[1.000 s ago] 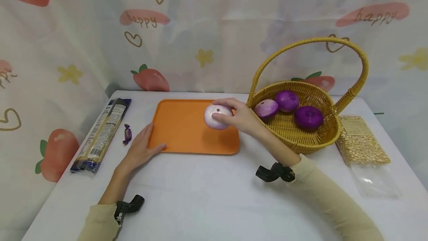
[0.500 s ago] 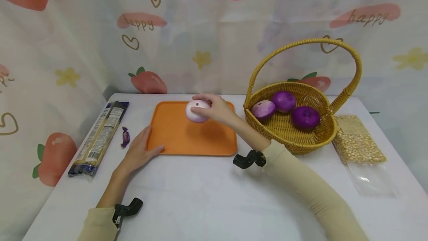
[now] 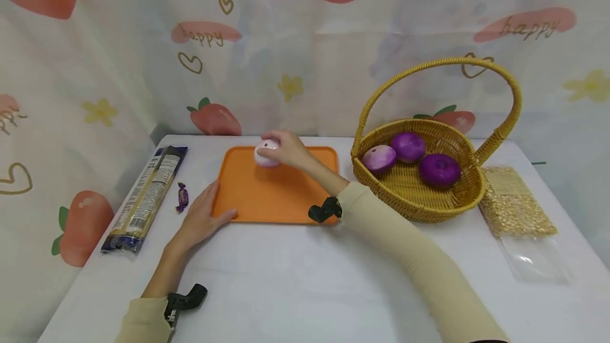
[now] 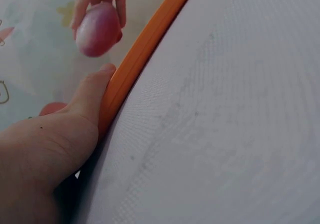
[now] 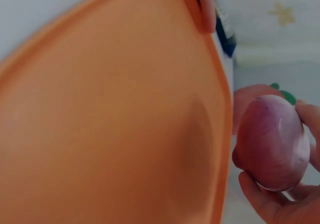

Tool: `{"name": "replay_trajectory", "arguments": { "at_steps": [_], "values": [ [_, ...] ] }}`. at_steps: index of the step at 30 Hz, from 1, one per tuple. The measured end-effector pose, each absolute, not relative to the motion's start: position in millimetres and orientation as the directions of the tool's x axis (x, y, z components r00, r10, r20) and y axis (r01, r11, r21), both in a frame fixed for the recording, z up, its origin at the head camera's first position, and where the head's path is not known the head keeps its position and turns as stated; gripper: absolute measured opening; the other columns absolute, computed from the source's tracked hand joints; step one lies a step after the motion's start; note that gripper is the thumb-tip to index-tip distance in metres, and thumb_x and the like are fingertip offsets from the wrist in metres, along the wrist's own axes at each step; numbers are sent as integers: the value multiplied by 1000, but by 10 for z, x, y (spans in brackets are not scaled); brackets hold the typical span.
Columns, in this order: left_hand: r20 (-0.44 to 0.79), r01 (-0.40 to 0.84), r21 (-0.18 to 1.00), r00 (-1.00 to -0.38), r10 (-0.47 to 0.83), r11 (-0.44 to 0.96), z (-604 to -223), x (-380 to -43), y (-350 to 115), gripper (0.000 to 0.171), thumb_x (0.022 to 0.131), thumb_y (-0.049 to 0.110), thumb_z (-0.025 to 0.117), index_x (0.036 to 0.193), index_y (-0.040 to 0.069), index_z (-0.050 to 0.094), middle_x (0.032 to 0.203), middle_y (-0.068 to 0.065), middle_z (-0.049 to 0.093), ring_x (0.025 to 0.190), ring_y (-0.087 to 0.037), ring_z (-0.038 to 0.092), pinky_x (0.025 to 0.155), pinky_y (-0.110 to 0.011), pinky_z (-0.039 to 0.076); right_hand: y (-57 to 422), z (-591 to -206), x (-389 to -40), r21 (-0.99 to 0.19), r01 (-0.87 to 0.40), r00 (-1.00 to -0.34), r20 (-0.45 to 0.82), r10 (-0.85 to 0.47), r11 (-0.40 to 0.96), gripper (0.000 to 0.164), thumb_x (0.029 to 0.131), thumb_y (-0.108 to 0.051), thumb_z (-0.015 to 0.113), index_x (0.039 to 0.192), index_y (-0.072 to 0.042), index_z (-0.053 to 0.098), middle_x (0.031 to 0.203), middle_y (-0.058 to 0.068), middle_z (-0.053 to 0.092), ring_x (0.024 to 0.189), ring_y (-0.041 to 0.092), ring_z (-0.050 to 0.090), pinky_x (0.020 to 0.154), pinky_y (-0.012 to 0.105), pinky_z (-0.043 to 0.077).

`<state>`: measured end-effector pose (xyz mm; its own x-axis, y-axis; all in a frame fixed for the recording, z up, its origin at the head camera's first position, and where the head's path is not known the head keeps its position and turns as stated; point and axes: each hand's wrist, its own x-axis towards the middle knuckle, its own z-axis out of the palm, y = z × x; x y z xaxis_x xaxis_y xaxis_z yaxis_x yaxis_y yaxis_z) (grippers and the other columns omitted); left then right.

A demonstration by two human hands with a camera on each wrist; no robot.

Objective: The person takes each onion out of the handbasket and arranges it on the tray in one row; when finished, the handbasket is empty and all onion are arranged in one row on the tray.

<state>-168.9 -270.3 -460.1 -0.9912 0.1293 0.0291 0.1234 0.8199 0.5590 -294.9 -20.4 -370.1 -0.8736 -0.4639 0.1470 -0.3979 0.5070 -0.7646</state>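
Note:
My right hand [image 3: 289,151] grips a pale purple-white onion [image 3: 265,160] between thumb and fingers, over the back left part of an orange tray [image 3: 271,200]. In the right wrist view the onion [image 5: 274,143] hangs above the tray, which carries its shadow. My left hand [image 3: 202,218] rests at the tray's front left corner, fingers straight along the left side and thumb by the front rim. In the left wrist view the thumb [image 4: 92,91] lies against the orange rim [image 4: 145,44].
Right of the tray stands a wicker basket [image 3: 405,200] with a tall handle, holding three purple onions [image 3: 440,170]. A bag of yellow grains [image 3: 519,205] lies beyond it. At left are a wrapped candy [image 3: 182,197] and a long plastic package [image 3: 145,200].
My right hand has carried the onion leftward across the tray and slightly lower in view. The left hand has stayed at the tray's corner.

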Motion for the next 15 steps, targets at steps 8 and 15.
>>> {"name": "replay_trajectory", "arguments": {
  "at_steps": [8, 15],
  "values": [
    [17, 126, 554, -990, 140, 823, -4617, -1714, -2664, 98, 87, 51, 65, 155, 4, 14, 160, -22, 20, 146, -43, 22, 120, -58, 18, -302, -3849, -3051, -731, -412, -870, 138, -474, 544, 44, 86, -28, 73, 123, -6, 65, 126, 11, 65, 117, 28, 56, 104, 38, 44],
    [-2, 102, 546, -992, 123, 832, -4615, -1695, -2696, 98, 87, 51, 64, 155, 4, 13, 160, -22, 20, 146, -43, 21, 120, -59, 17, -495, -3905, -3124, -697, -423, -866, 124, -484, 579, 45, 86, -30, 72, 123, -5, 65, 122, 13, 66, 113, 27, 56, 100, 36, 45]
  ]
}}
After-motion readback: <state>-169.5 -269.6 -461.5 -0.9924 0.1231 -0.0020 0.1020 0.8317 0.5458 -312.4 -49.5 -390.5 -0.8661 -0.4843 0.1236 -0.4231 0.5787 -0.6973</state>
